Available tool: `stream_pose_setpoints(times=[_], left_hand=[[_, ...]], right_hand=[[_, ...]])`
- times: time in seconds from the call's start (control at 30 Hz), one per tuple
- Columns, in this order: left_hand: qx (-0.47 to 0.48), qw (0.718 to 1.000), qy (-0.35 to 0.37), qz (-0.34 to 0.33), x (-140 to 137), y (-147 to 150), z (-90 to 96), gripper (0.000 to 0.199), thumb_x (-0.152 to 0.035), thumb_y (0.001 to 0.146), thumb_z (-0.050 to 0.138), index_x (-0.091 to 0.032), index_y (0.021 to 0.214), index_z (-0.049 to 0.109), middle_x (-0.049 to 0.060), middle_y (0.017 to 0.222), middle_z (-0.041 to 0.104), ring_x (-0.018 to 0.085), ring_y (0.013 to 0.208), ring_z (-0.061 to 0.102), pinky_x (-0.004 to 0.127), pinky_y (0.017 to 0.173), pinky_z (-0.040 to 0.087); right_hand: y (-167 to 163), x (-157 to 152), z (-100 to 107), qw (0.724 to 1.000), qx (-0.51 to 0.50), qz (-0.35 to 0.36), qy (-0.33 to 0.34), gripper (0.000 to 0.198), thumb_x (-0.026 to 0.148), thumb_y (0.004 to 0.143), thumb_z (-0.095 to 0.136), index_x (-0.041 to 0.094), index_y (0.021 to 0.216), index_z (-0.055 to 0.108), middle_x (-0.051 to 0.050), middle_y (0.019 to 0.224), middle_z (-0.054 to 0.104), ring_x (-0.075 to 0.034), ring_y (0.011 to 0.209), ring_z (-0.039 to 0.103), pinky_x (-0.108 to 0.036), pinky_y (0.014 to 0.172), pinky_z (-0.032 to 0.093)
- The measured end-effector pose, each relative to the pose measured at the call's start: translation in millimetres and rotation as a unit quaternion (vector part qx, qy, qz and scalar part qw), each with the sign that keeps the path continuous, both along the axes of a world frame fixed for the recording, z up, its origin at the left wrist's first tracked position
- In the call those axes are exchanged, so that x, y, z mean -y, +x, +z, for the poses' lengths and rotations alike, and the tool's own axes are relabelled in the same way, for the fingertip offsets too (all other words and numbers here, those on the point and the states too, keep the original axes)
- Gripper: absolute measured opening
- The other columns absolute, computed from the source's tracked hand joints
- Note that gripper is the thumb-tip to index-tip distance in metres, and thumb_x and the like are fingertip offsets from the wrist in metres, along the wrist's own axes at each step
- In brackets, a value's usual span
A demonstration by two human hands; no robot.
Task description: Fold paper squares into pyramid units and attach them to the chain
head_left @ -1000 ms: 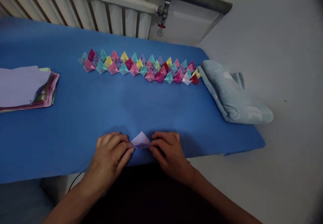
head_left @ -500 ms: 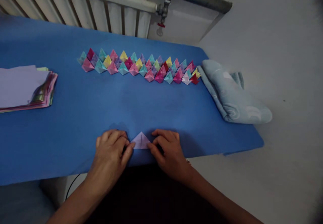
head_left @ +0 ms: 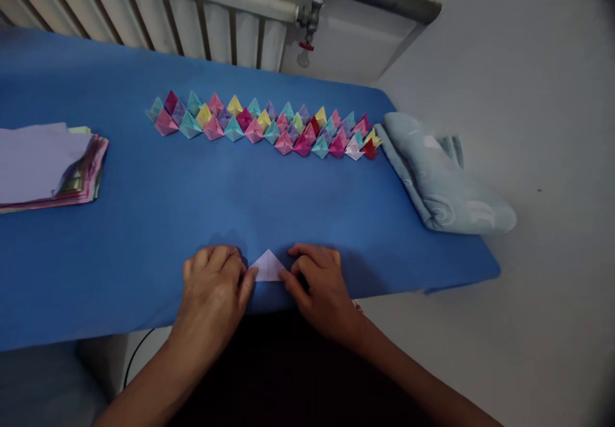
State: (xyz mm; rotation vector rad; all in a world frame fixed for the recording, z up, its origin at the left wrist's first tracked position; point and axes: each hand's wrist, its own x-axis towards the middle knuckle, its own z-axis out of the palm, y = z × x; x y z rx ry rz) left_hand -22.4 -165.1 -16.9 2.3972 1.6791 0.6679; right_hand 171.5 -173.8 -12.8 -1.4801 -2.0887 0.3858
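A small lilac paper triangle (head_left: 268, 267), folded and with its point away from me, lies near the table's front edge. A faint crease runs down its middle. My left hand (head_left: 214, 281) pinches its left corner, thumb on top and the other fingers curled. At the right corner, my right hand (head_left: 318, 286) does the same with thumb and forefinger. The fingertips under the corners are partly hidden.
Rows of colourful folded paper boats (head_left: 254, 131) stretch across the blue table (head_left: 192, 190). A stack of coloured paper (head_left: 38, 161) lies at left, a folded pale blue cloth (head_left: 442, 183) at right. Behind are a radiator (head_left: 192, 23) and a pipe valve (head_left: 307, 45).
The dark gap down the triangle's middle has narrowed to a faint line. Both hands keep nearly the same place at its corners.
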Motion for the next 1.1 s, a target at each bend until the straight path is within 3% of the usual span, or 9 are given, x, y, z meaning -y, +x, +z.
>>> stream_pose_setpoints(times=[0.47, 0.67, 0.77, 0.9, 1.1], left_hand=[[-0.022, 1.0, 0.011, 0.008, 1.0, 0.6, -2.1, 0.027, -0.036, 0.091, 0.049, -0.019, 0.071, 0.058, 0.007, 0.082, 0.063, 0.024, 0.079, 0.051, 0.038, 0.067, 0.034], [-0.033, 0.997, 0.062, 0.018, 5.6, 2.8, -3.7, 0.02, -0.032, 0.09, 0.052, -0.018, 0.078, 0.059, 0.01, 0.093, 0.064, 0.025, 0.082, 0.053, 0.038, 0.07, 0.035], [-0.029, 0.992, 0.11, -0.053, 5.9, 4.5, -1.9, 0.013, -0.019, 0.091, 0.049, -0.019, 0.088, 0.062, 0.009, 0.098, 0.065, 0.025, 0.088, 0.054, 0.039, 0.076, 0.036], [-0.037, 0.972, 0.159, -0.168, 7.0, 2.4, -0.9, 0.028, -0.011, 0.094, 0.036, -0.019, 0.094, 0.063, 0.007, 0.097, 0.068, 0.022, 0.09, 0.057, 0.041, 0.086, 0.036], [-0.072, 0.969, 0.183, -0.152, 26.7, 0.2, -3.2, 0.034, -0.004, 0.089, 0.037, -0.012, 0.109, 0.063, 0.011, 0.104, 0.069, 0.025, 0.096, 0.06, 0.049, 0.099, 0.03]], right_hand=[[-0.9, 0.7, -2.3, 1.0, 0.014, -0.007, -0.003, 0.014, 0.022, 0.087, 0.06, 0.019, 0.074, 0.055, -0.007, 0.105, 0.064, -0.02, 0.098, 0.058, -0.039, 0.086, 0.036], [-2.3, 0.0, 0.8, 0.999, 0.033, -0.012, -0.024, 0.018, 0.023, 0.086, 0.062, 0.019, 0.071, 0.052, -0.007, 0.107, 0.064, -0.022, 0.097, 0.056, -0.039, 0.082, 0.036], [-3.4, -0.1, 2.3, 0.998, 0.037, -0.02, -0.036, 0.021, 0.024, 0.086, 0.062, 0.019, 0.07, 0.051, -0.007, 0.106, 0.064, -0.022, 0.097, 0.055, -0.039, 0.082, 0.036], [-4.5, 1.2, 0.0, 0.999, 0.029, -0.026, -0.021, 0.021, 0.021, 0.085, 0.063, 0.019, 0.069, 0.05, -0.007, 0.107, 0.064, -0.022, 0.098, 0.055, -0.038, 0.083, 0.034], [-4.8, 1.7, -3.5, 0.999, 0.032, -0.035, -0.012, 0.02, 0.022, 0.085, 0.063, 0.018, 0.069, 0.052, -0.006, 0.105, 0.065, -0.021, 0.098, 0.056, -0.036, 0.083, 0.032]])
